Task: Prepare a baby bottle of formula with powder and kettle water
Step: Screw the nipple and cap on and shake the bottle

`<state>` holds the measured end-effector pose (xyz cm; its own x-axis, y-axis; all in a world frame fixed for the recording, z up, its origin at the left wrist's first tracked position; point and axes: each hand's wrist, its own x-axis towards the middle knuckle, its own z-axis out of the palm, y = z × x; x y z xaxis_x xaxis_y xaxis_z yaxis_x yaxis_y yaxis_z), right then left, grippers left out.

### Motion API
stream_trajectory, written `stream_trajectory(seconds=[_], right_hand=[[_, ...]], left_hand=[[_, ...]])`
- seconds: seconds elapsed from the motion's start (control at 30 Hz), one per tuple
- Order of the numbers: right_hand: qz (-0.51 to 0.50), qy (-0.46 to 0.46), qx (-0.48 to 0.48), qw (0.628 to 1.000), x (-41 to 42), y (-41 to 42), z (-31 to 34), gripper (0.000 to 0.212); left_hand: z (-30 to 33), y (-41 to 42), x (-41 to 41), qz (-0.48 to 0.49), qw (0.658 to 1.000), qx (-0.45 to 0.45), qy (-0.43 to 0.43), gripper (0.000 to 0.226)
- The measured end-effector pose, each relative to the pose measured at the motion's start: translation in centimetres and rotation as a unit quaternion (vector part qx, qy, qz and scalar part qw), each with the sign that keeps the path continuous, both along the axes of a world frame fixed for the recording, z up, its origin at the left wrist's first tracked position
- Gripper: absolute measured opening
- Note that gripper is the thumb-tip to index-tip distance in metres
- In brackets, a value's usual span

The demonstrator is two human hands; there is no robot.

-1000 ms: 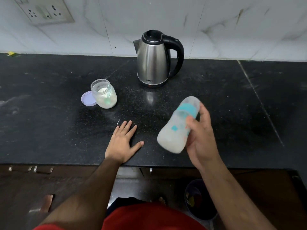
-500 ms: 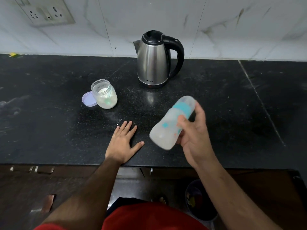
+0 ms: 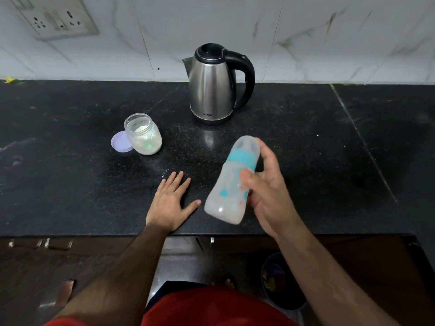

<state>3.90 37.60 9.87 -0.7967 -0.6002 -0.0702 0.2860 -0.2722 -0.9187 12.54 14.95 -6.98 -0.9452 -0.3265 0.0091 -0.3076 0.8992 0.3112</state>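
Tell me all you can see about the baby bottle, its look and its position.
The bottle is translucent, cloudy plastic with a teal collar ring, a clear cap over the top and small teal marks on its side. A milky white liquid clouds its lower part. It is tilted, cap pointing up and away, base toward the person. The right hand holds it above the front of the black counter; nothing else touches it.

Motion-blurred baby bottle; socket cropped.

The surface lies bare right of the kettle. At left, the open jar and its lid touch; a clear lane separates them from the kettle.
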Motion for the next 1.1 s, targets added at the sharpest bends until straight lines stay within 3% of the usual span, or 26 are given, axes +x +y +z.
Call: stream_trajectory(seconds=[0.13,0.3,0.47,0.63,0.8,1.0,1.1], right_hand=[[-0.091,-0.022,-0.041,0.995,-0.6,-0.3,0.4,0.065],[-0.015,0.019,-0.002,1.0,0.7,-0.1,0.2,0.084],[-0.089,0.023,-0.033,0.995,-0.1,0.0,0.9,0.074],[-0.038,0.036,-0.005,0.999,0.9,-0.2,0.8,0.075],[-0.123,0.027,-0.034,0.991,-0.6,0.3,1.2,0.071],[-0.034,0.037,-0.016,0.999,0.4,0.5,0.7,0.076],[-0.079,0.025,-0.04,0.996,-0.5,0.5,1.0,0.068]], left_hand=[[0.0,0.1,0.0,0.002,1.0,-0.007,0.007,0.083],[0.0,0.0,0.0,-0.001,1.0,0.001,-0.002,0.089],[0.1,0.1,0.0,0.001,1.0,-0.002,0.005,0.084],[0.0,0.0,0.1,-0.003,1.0,0.001,0.001,0.089],[0.0,0.1,0.0,0.002,1.0,-0.002,0.009,0.085],[0.0,0.0,0.1,-0.001,1.0,-0.001,0.004,0.089],[0.0,0.0,0.1,0.002,1.0,-0.002,0.006,0.085]])
